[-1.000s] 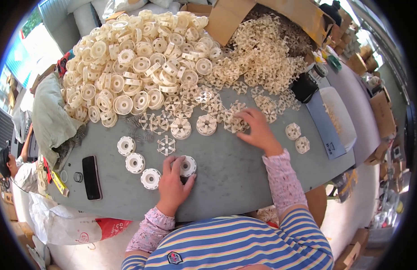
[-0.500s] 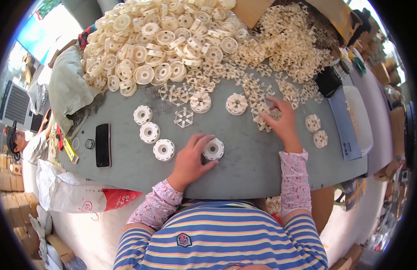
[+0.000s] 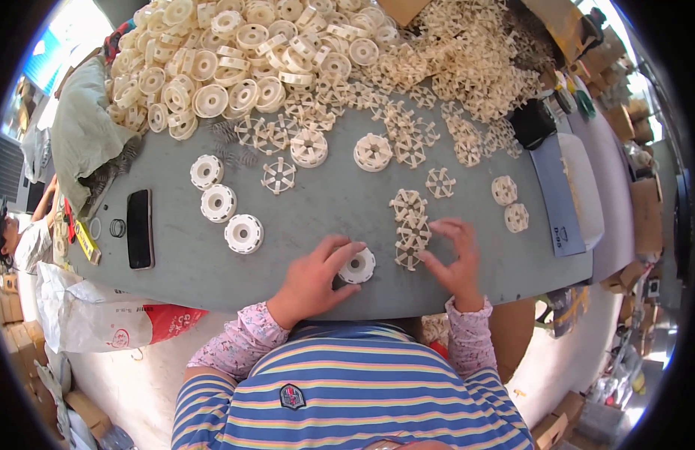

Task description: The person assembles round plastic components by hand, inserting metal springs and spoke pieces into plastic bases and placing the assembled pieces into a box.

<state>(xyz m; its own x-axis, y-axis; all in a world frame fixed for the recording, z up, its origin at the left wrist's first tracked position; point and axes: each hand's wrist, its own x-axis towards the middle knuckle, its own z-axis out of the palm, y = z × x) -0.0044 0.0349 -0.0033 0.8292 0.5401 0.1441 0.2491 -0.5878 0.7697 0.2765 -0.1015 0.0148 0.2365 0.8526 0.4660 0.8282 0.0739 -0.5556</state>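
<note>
Left hand touching cream round wheel.

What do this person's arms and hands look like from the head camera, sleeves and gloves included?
Both the left hand and the right hand are bare: no gloves, rings or watch show. Each forearm wears a snug pink sleeve cover with a small pale pattern, the left sleeve and the right sleeve both gathered at the wrist. Above them comes a blue striped shirt.
</note>
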